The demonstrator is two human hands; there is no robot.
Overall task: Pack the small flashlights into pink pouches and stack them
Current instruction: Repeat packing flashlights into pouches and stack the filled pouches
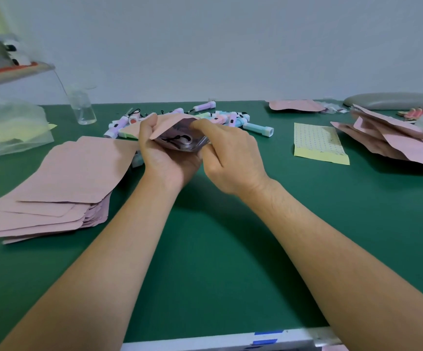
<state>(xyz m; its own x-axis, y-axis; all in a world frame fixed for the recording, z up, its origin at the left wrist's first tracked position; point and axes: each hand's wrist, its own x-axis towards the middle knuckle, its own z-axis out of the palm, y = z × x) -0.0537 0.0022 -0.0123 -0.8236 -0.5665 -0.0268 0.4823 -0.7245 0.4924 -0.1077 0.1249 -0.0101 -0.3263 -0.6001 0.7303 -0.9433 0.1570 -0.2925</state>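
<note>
Pouch (177,133) of pink film sits between both hands above the green counter (205,249). The left hand (159,150) grips it from below and the right hand (230,158) pinches its open mouth, a black cord (177,139) showing inside. Loose flashlights (230,120) lie just beyond the fingertips. Flat pouches (66,183) are stacked left of the left hand, and filled pouches (387,143) lie well right of the right hand.

The table (205,262) is dark green, its white near edge marked with blue tape strips (266,336). The stacked pouches (61,181) at the left edge and the piled pouches (387,140) at the right edge are plain dusty pink. The open pouch (177,134) is pink outside and silvery grey within. The flashlights (230,120) by the far edge are pastel lilac, pink, mint and pale blue. A pale yellow sheet (318,143) carries rows of small dots.
</note>
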